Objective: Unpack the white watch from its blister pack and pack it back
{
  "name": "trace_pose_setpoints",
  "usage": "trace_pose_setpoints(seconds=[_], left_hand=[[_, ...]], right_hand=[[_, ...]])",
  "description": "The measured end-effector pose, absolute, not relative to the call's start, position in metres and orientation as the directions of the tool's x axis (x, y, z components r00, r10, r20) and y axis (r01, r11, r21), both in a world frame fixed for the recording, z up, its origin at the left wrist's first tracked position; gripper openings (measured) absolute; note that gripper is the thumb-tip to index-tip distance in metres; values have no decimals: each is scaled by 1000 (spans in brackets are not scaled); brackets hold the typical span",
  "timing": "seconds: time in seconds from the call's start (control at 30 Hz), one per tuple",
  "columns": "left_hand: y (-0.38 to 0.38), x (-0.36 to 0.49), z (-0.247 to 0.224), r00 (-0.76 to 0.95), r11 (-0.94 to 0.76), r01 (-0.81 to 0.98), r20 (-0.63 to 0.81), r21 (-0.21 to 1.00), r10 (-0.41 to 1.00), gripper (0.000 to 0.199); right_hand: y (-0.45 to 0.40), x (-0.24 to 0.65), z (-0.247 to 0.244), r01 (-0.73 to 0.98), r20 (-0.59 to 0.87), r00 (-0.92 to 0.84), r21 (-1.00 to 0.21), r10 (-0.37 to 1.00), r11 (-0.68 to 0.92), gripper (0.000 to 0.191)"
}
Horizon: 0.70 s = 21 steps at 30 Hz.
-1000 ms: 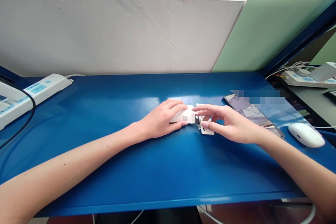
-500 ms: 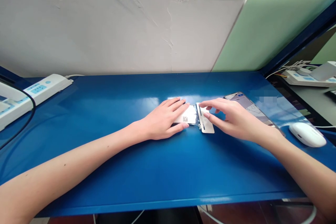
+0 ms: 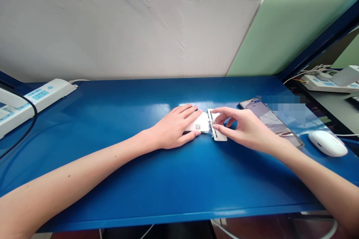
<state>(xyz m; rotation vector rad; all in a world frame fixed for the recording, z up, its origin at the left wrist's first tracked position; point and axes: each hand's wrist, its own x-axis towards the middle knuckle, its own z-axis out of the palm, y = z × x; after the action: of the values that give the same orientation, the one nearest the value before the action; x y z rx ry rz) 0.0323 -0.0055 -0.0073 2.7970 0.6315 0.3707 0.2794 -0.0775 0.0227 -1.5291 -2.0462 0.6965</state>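
Observation:
My left hand [image 3: 179, 126] lies flat with its fingers spread over a small white packet [image 3: 202, 124] that has a QR code printed on it. The hand covers the packet's left part. Right beside it lies a white card [image 3: 220, 136] with a dark stripe along its left side, its left edge meeting the clear right end of the packet. My right hand [image 3: 241, 127] is curled over this card, thumb and index finger on its striped left side. The hand hides part of the card.
A phone [image 3: 273, 121] with its screen lit lies behind my right hand, and a white mouse [image 3: 328, 143] sits to its right. On the blue table [image 3: 134, 186], a white power strip [image 3: 39, 99] with a black cable stands at the left. A wall [image 3: 126, 37] closes off the back.
My right hand has shifted slightly left, and the white card has slid a little left with it, closer against the packet. My left hand has stayed in place.

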Motion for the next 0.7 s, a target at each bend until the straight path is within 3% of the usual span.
trace_pose_setpoints(seconds=[0.27,0.47,0.7], left_hand=[[-6,33,-6,876,-877,391,178,280,447,60],[-6,33,-7,875,-876,386,186,291,447,59],[-6,33,-6,879,-882,389,180,265,441,60]], right_hand=[[-78,273,14,690,178,-236,-662,955,294,31],[-81,271,15,725,209,-312,-578,927,375,24],[-82,270,9,780,267,-267,-505,926,371,24]])
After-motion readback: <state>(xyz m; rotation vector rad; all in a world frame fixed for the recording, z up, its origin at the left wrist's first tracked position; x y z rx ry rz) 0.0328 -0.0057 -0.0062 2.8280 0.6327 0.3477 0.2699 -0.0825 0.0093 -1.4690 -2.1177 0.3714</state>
